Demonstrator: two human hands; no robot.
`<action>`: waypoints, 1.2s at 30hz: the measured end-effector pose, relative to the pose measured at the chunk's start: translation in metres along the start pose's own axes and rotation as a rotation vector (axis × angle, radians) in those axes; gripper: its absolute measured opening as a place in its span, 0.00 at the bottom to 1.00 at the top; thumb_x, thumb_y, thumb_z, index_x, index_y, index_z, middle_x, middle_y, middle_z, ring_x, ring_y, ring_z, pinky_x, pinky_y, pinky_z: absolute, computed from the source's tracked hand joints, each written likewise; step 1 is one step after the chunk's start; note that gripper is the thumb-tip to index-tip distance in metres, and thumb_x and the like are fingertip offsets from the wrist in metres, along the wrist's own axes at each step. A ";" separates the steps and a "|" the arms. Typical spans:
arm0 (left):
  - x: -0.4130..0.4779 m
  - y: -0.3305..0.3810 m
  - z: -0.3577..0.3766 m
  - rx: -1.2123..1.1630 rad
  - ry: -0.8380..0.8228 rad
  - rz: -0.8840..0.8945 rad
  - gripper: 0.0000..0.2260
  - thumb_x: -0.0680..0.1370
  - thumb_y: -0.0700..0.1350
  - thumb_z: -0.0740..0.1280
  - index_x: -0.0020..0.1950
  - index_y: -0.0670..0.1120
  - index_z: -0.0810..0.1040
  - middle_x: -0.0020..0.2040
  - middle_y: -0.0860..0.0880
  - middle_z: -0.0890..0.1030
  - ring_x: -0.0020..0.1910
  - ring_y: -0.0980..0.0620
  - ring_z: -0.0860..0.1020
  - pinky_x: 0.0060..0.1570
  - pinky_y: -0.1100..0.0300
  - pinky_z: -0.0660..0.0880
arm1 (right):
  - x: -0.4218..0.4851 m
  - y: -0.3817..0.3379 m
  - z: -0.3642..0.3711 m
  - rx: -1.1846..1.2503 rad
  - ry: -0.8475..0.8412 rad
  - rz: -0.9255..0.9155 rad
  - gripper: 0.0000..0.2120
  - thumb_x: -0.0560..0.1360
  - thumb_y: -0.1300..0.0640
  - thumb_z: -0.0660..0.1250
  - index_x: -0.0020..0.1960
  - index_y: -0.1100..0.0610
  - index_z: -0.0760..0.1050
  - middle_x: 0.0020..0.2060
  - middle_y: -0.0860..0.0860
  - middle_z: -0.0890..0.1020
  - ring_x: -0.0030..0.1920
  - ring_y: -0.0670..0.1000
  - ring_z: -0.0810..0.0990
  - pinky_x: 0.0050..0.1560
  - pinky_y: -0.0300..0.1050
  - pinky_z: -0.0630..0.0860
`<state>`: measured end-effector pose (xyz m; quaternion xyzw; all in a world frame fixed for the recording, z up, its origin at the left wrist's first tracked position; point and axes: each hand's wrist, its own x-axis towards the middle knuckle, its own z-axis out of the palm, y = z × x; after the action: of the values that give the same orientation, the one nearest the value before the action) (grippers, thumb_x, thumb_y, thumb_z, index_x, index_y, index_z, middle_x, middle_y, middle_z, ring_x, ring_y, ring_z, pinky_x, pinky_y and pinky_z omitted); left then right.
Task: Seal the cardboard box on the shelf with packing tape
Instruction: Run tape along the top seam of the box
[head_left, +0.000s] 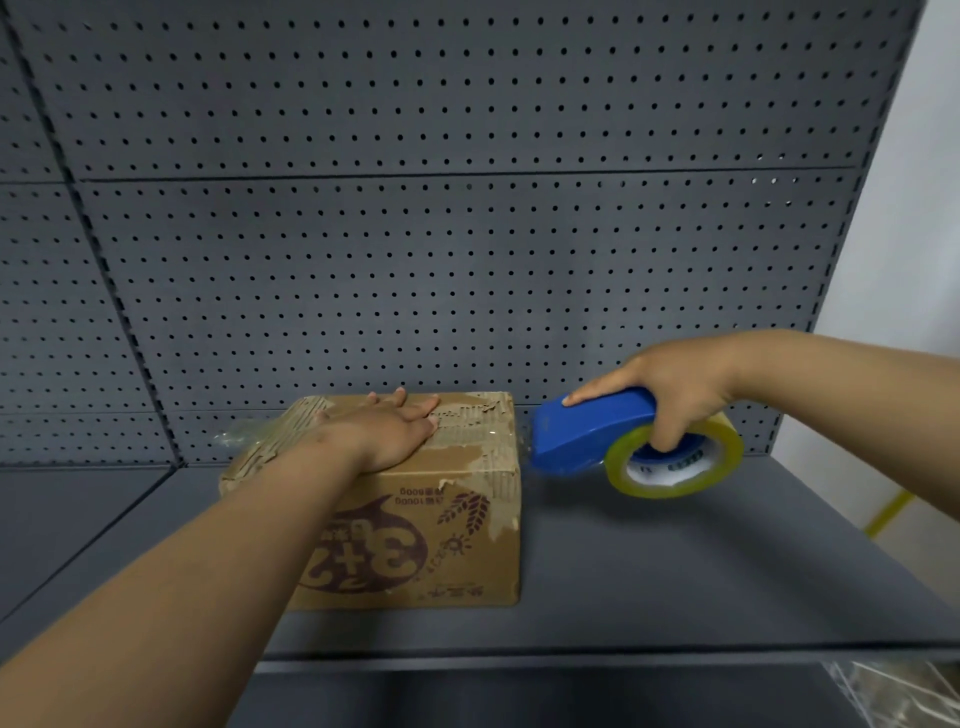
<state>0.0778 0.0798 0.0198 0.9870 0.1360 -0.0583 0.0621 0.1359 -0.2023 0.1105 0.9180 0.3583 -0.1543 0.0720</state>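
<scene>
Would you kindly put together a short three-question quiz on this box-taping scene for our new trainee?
1. True or false: the left hand lies flat on top of the box.
2. Which hand grips the blue tape dispenser? A. left hand B. right hand
3. Fill in: the print on the box's front face reads ___ from here.
Key: 1 true; 2 B; 3 upside down.

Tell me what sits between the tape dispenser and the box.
Head view: nothing solid, just a narrow gap over the grey shelf between the tape dispenser and the box; whether clear tape spans it is unclear.
</scene>
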 end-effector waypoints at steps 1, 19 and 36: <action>0.000 -0.001 0.000 -0.005 -0.003 0.002 0.24 0.78 0.64 0.43 0.74 0.67 0.47 0.79 0.55 0.45 0.78 0.47 0.45 0.71 0.34 0.47 | 0.000 0.001 -0.002 -0.014 0.017 0.011 0.39 0.67 0.58 0.70 0.66 0.26 0.59 0.43 0.44 0.76 0.36 0.45 0.74 0.36 0.37 0.71; -0.008 0.004 -0.003 0.006 -0.005 0.004 0.24 0.78 0.63 0.42 0.75 0.66 0.46 0.79 0.55 0.44 0.78 0.47 0.44 0.70 0.32 0.45 | 0.000 -0.014 -0.012 -0.045 -0.016 0.061 0.39 0.67 0.60 0.69 0.67 0.28 0.60 0.39 0.42 0.74 0.34 0.45 0.73 0.35 0.37 0.70; -0.002 0.001 -0.003 0.001 -0.002 -0.009 0.24 0.78 0.64 0.42 0.74 0.67 0.46 0.79 0.56 0.44 0.78 0.48 0.44 0.71 0.34 0.46 | -0.003 0.035 0.030 -0.218 0.045 0.174 0.40 0.63 0.48 0.70 0.67 0.24 0.55 0.49 0.49 0.74 0.44 0.50 0.77 0.46 0.45 0.76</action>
<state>0.0771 0.0784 0.0229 0.9864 0.1404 -0.0598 0.0613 0.1509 -0.2374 0.0837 0.9355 0.2936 -0.0873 0.1764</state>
